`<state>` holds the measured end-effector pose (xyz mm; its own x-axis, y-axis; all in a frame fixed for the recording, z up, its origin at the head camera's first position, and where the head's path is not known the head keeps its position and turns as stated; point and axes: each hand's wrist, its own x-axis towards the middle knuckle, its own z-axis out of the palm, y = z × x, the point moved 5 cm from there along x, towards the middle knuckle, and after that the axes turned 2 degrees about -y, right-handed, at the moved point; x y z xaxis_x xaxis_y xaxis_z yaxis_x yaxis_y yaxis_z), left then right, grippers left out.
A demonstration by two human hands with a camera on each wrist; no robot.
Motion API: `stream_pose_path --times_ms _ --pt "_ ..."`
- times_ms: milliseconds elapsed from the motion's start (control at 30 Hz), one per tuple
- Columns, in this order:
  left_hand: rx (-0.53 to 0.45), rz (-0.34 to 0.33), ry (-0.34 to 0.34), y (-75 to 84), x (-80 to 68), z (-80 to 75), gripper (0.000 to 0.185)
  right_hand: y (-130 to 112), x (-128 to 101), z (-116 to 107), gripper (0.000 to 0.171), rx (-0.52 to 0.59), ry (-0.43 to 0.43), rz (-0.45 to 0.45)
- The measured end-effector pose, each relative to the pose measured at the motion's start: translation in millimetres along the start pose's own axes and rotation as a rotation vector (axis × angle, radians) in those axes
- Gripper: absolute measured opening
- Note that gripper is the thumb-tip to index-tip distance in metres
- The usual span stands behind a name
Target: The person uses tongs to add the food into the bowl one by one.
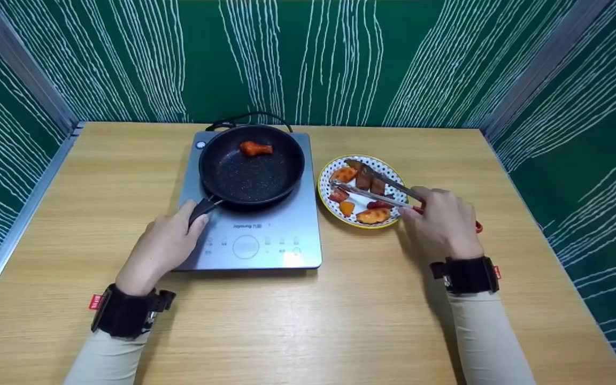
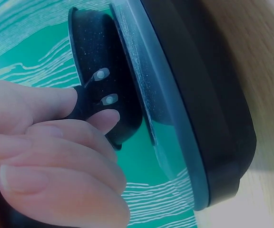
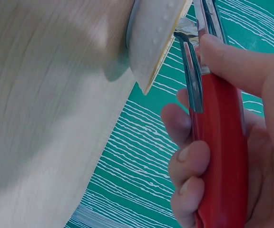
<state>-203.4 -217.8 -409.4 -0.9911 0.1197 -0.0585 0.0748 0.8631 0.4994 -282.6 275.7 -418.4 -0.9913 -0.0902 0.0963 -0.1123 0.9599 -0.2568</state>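
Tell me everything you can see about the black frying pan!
The frying pan is round and black, with tiny pale speckles inside and a dark handle fixed on by two shiny rivets. It sits flat on the grey induction cooker on the wooden table, handle pointing toward the person. The left hand holds the handle. One orange-brown drumstick lies inside, near the far edge.
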Motion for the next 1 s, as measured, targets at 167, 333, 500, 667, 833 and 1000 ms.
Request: stream_pose_path --times_ms 167,333,500,667,833,1000 --pt "-0.008 -0.005 -0.002 -1.0 -0.8 0.2 0.026 -3.5 2.5 1.7 0.051 -0.012 0.044 -0.018" --pt "-0.011 -0.008 -0.002 -0.8 -0.9 0.2 0.026 -5.0 2.3 0.9 0.051 -0.023 0.052 -0.017" --pt "-0.002 -0.006 -0.002 0.1 0.0 0.2 0.027 1.9 -1.1 -4.6 0.054 -0.002 0.019 0.007" --pt "0.012 0.0 0.006 2.3 0.9 0.3 0.028 14.7 -4.9 -18.1 0.053 -0.018 -0.013 -0.01" --pt "0.014 0.013 0.005 3.5 1.1 1.5 0.031 19.9 -4.2 -34.8 0.052 -0.073 -0.027 -0.073" --pt "0.014 0.002 0.005 0.8 0.6 -0.1 0.029 3.7 16.2 -54.6 0.045 -0.197 -0.045 -0.201"
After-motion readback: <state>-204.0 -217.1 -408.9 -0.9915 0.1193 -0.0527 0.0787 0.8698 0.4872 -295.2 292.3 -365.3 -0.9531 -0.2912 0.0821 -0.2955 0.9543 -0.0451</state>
